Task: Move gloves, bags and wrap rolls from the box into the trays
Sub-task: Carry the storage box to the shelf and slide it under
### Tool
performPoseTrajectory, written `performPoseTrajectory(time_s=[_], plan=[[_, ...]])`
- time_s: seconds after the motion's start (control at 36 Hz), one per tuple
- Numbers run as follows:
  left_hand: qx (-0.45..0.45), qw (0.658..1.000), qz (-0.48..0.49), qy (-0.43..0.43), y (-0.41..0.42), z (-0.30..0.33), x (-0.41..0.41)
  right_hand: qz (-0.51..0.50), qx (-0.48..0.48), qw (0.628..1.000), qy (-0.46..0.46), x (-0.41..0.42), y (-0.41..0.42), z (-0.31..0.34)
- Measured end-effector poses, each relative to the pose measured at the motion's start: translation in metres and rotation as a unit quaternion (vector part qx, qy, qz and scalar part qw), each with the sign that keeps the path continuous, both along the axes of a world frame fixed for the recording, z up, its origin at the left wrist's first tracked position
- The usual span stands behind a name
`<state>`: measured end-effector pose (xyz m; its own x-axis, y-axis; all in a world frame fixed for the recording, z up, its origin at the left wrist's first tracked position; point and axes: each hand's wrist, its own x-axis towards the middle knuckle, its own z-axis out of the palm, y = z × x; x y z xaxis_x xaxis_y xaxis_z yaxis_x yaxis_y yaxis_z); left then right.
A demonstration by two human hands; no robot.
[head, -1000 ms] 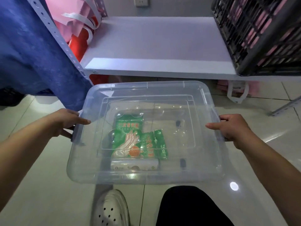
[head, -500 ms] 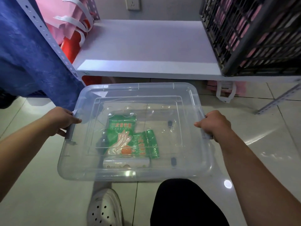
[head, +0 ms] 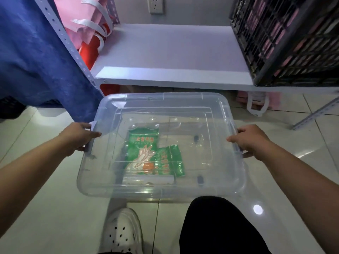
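A clear plastic box with its lid on (head: 163, 99) sits low over the tiled floor in front of me. Through the lid I see a large green glove packet (head: 142, 149), a smaller green packet (head: 171, 162) to its right, and a wrap roll (head: 148, 180) lying along the box's near wall. My left hand (head: 78, 138) grips the box's left edge by its grey latch. On the right edge, my right hand (head: 251, 140) grips the rim, fingers curled under it.
A white shelf board (head: 174, 52) lies just beyond the box, with a black crate (head: 286, 39) on its right end. Blue cloth (head: 31, 57) and pink bags (head: 86, 21) hang at the left behind a perforated post. My white shoe (head: 122, 233) and dark knee (head: 216, 228) are below the box.
My right hand went from reaching the right rim with straight fingers to curling around it. The box and view shifted slightly; my left hand stays on the left edge.
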<state>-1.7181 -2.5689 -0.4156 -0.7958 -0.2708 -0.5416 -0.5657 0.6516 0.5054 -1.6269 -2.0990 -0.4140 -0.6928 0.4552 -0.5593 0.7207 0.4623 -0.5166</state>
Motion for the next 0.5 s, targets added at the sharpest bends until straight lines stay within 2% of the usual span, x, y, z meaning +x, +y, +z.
performPoseTrajectory(time_s=[0.06, 0.11, 0.28, 0.36, 0.5], plan=[[0.018, 1.0, 0.009, 0.002, -0.008, -0.003, 0.006, -0.047, -0.083, 0.995, -0.003, 0.012, 0.008, -0.005], [0.046, 0.999, 0.017, 0.003, -0.014, -0.007, 0.014, -0.067, -0.126, 0.99, -0.014, 0.023, 0.017, -0.009], [0.08, 0.997, 0.024, 0.006, -0.016, -0.007, 0.019, -0.051, -0.129, 0.99, -0.001, 0.024, 0.016, -0.013], [0.086, 0.996, 0.025, 0.007, -0.016, -0.006, 0.018, -0.053, -0.103, 0.993, -0.011, 0.013, 0.01, -0.013], [0.093, 0.995, 0.026, 0.009, -0.019, -0.01, 0.017, -0.02, 0.02, 0.999, -0.015, 0.005, -0.004, -0.015]])
